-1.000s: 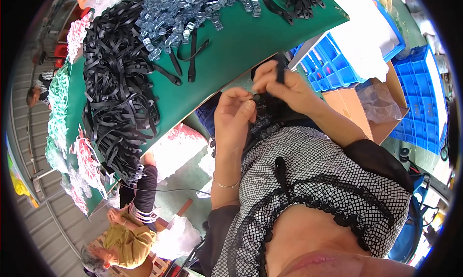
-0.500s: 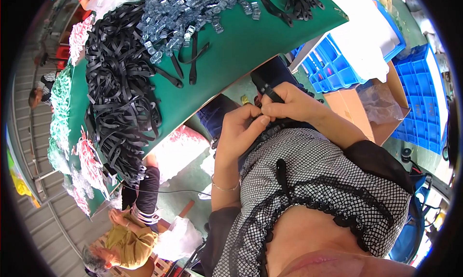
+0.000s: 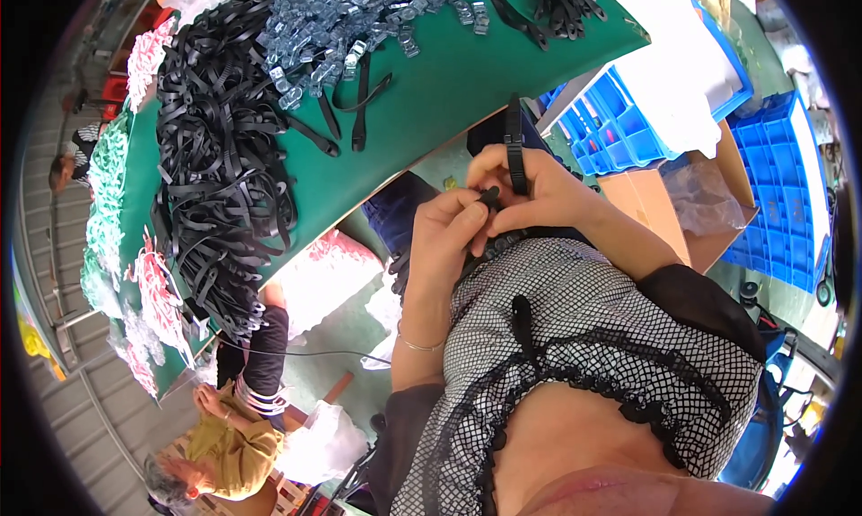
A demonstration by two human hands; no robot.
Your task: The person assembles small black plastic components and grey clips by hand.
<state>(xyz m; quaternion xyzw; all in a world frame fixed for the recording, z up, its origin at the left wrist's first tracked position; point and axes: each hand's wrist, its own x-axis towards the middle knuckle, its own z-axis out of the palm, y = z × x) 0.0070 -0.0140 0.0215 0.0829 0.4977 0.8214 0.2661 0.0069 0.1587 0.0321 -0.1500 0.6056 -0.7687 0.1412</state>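
Note:
Both my hands are close together in front of my waist, off the table's near edge. Between thumb and fingers, my left hand (image 3: 449, 226) pinches the dark end of a black strap. My right hand (image 3: 536, 193) is closed on the same black strap (image 3: 514, 148), whose ribbed length stands up past the knuckles. Whether a buckle is on it is hidden by my fingers. Ahead on the green table (image 3: 422, 94) lie a large heap of black straps (image 3: 224, 157) and a pile of clear bluish plastic buckles (image 3: 350, 22). A few loose straps (image 3: 362, 112) lie beside the buckles.
More black straps (image 3: 561, 13) lie at the table's far right corner. Blue crates (image 3: 781, 184) and an open cardboard box (image 3: 646, 211) stand at right. Red-white (image 3: 162, 291) and green bundles (image 3: 108, 202) line the left edge. A person in a mustard top (image 3: 229, 449) sits at lower left.
My right hand has turned, and the strap's ribbed length now points upward instead of slanting. My left fingertips have drawn slightly back, showing the dark strap end.

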